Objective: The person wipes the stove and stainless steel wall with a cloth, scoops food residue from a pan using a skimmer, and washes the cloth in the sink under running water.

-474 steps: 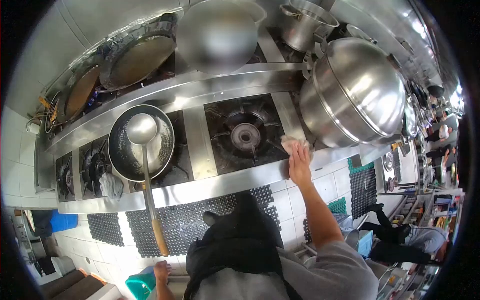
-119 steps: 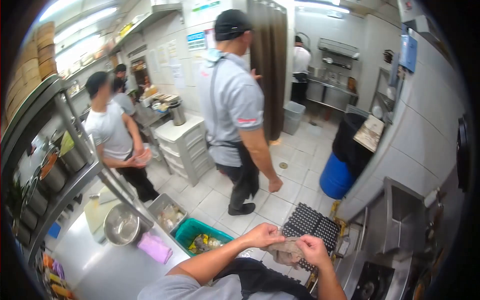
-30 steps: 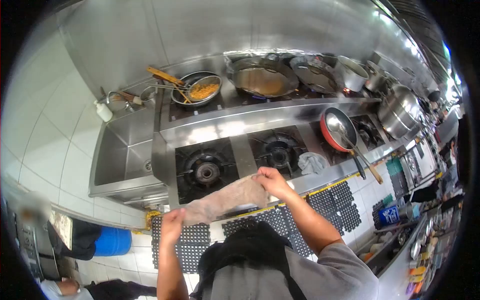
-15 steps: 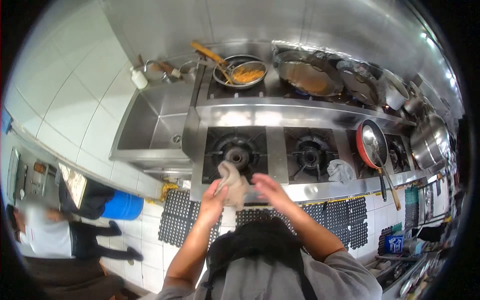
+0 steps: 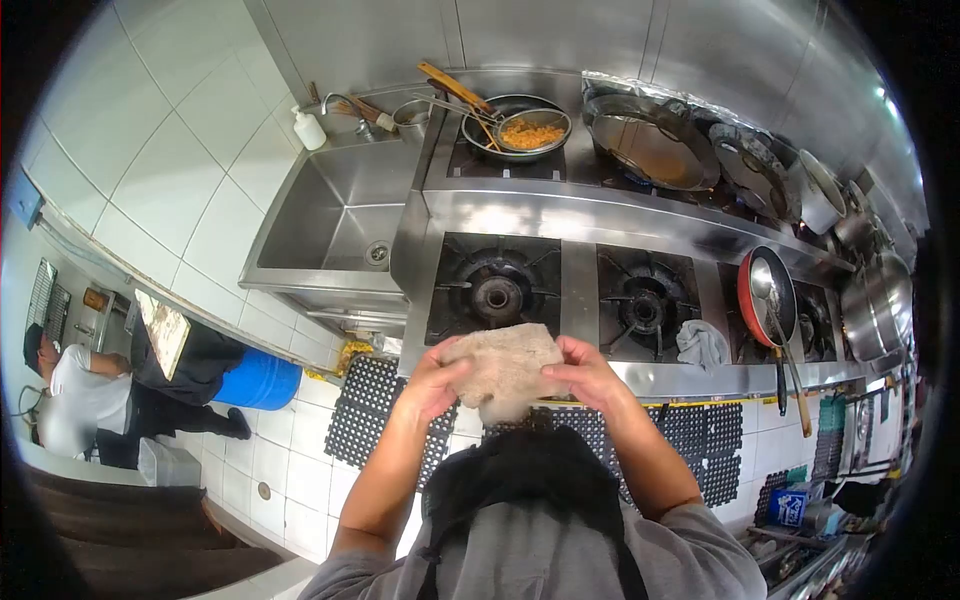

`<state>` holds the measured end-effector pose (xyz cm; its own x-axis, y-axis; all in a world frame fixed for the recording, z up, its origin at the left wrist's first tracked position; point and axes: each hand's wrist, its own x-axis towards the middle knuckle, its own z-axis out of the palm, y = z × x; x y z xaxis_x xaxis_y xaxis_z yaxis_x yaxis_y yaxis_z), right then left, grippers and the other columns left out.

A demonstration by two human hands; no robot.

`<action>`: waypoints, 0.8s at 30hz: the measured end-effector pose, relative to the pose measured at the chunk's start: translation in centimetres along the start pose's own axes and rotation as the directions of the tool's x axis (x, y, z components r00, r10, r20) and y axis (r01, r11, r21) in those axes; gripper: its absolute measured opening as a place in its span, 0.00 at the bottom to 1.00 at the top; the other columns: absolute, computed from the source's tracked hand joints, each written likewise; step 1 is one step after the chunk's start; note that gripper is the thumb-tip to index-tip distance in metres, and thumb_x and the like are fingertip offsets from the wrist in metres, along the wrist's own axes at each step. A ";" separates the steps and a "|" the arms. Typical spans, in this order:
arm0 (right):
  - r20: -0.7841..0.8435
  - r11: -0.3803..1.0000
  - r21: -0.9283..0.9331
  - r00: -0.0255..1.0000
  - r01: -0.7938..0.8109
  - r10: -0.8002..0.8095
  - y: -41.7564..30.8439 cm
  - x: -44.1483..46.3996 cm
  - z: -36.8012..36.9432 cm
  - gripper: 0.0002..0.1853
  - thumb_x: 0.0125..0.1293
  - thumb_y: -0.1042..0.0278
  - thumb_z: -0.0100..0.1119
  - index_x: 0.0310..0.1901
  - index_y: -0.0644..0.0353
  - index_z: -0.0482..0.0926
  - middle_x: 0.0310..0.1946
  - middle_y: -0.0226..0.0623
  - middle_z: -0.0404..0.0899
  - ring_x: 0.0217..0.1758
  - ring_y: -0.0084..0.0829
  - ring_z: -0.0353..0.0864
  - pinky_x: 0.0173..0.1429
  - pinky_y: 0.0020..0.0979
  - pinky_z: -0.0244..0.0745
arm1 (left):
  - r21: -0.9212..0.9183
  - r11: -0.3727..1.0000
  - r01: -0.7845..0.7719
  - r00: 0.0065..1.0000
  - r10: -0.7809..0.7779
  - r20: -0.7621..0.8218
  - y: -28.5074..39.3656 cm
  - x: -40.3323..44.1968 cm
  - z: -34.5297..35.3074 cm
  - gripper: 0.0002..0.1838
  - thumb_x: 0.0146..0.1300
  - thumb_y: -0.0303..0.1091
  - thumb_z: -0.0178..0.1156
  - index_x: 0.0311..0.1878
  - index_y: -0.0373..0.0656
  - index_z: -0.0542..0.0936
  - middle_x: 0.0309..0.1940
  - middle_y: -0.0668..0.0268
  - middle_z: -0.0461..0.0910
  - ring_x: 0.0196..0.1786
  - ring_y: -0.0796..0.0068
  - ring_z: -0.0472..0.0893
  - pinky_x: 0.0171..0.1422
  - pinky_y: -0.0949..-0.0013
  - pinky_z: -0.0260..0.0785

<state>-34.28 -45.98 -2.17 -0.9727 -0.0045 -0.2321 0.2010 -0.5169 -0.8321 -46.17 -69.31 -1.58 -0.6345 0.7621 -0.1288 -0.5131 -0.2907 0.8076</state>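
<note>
Head view: left hand (image 5: 436, 380), right hand (image 5: 591, 374), fingers clamped on beige cloth (image 5: 505, 366); blue container (image 5: 788, 508), lettering too small to read.

The cloth (image 5: 505, 362) looks matt and rough, the sink (image 5: 315, 225) metal.

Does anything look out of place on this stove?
A crumpled grey cloth lies at the near right corner of the second front burner from the left, where it looks misplaced and might scorch if that burner were lit. The ladle in the red pan juts past the front of the stove. No obvious spill.
</note>
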 end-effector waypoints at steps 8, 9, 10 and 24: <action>-0.217 0.987 -0.160 0.975 0.005 -0.040 1.3 1.5 -1.2 0.12 0.60 0.77 0.60 0.46 0.60 0.73 0.40 0.36 0.79 0.40 0.26 0.80 0.43 0.29 0.77 | 0.003 0.995 0.104 0.981 -0.103 -0.164 -6.3 0.8 -2.3 0.20 0.62 0.38 0.63 0.53 0.38 0.73 0.44 0.66 0.79 0.46 0.75 0.77 0.51 0.67 0.71; -0.210 0.987 -0.164 0.977 -0.001 -0.034 1.2 1.3 -0.7 0.12 0.60 0.77 0.60 0.46 0.60 0.73 0.40 0.36 0.79 0.40 0.26 0.80 0.43 0.29 0.77 | -0.002 0.995 0.099 0.980 -0.098 -0.173 -5.9 0.7 -1.8 0.20 0.62 0.38 0.63 0.53 0.38 0.73 0.44 0.66 0.79 0.46 0.75 0.77 0.51 0.67 0.71; -0.289 0.990 -0.139 0.956 0.006 -0.046 0.8 1.0 -0.1 0.14 0.60 0.78 0.60 0.47 0.61 0.72 0.38 0.35 0.78 0.37 0.24 0.79 0.43 0.27 0.76 | -0.029 0.997 0.073 0.967 -0.078 -0.244 -5.5 0.7 -1.6 0.18 0.61 0.34 0.63 0.53 0.39 0.73 0.42 0.66 0.79 0.44 0.75 0.78 0.48 0.70 0.71; -0.012 0.460 -0.880 0.962 0.119 -0.272 0.6 -1.0 1.8 0.26 0.52 0.75 0.64 0.54 0.60 0.69 0.46 0.45 0.74 0.49 0.41 0.77 0.51 0.35 0.73 | 0.830 0.556 -0.049 0.961 0.253 -0.113 -4.3 -1.5 0.6 0.25 0.46 0.32 0.74 0.48 0.38 0.78 0.44 0.61 0.80 0.49 0.70 0.77 0.54 0.70 0.69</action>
<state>-33.41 -47.78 -1.51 -0.9892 0.1467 -0.0028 0.0788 0.5149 -0.8536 -42.60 -68.87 -4.51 -0.8048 0.5934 0.0155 0.2255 0.2815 0.9327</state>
